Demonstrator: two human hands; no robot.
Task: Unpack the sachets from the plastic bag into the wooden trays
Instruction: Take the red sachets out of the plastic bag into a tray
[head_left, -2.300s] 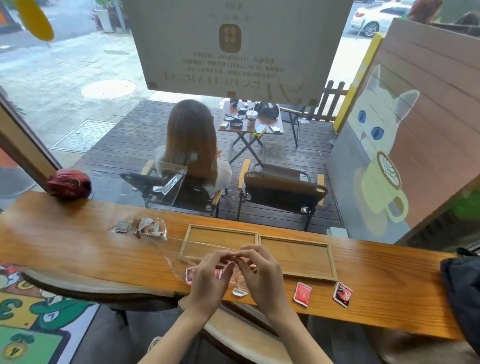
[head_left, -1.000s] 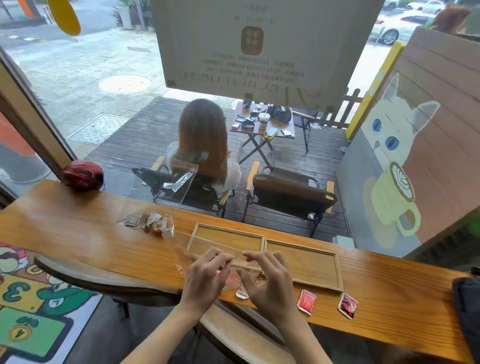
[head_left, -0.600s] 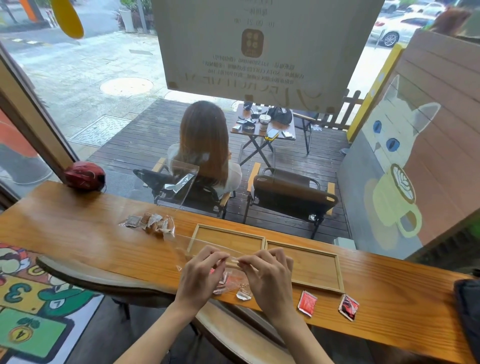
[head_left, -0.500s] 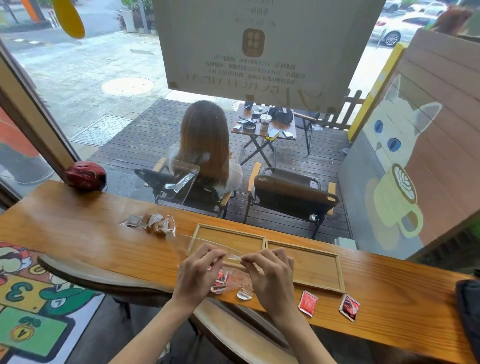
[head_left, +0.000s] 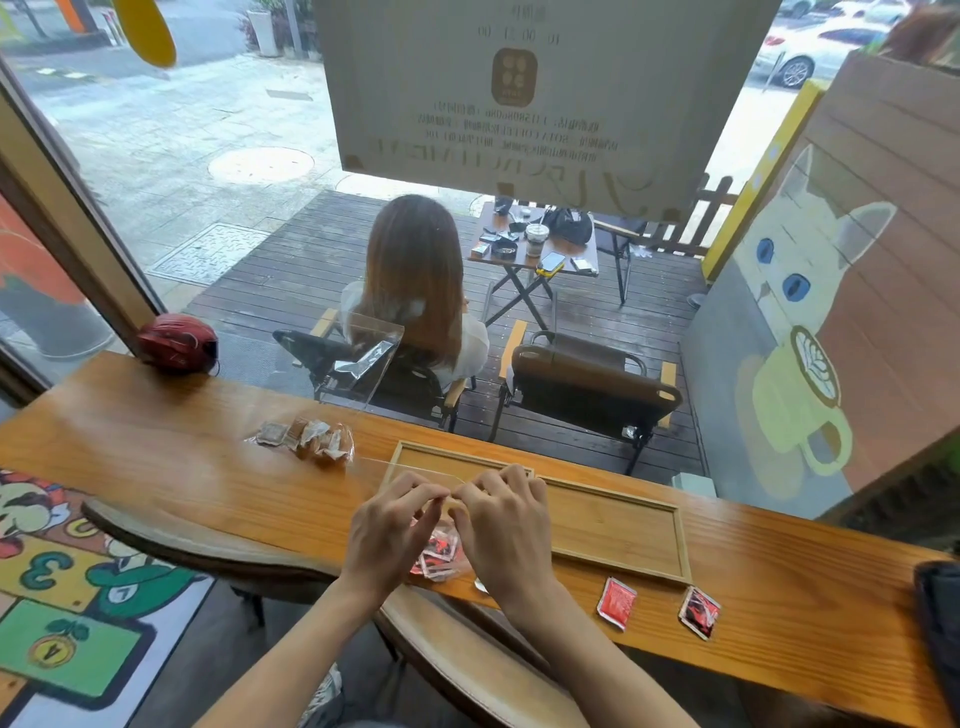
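A clear plastic bag (head_left: 441, 551) is pinched at its mouth by the fingers of the left hand (head_left: 387, 535) and right hand (head_left: 506, 530), at the near edge of a wooden bench (head_left: 156, 457). Red sachets (head_left: 434, 553) are seen inside; 2 more (head_left: 615, 596) lie loose beside 2 shallow, rectangular wooden trays (head_left: 618, 525), both bare. The film is judged thin, limp and slippery, best held by its rim; the flat, light sachets should slide out easily.
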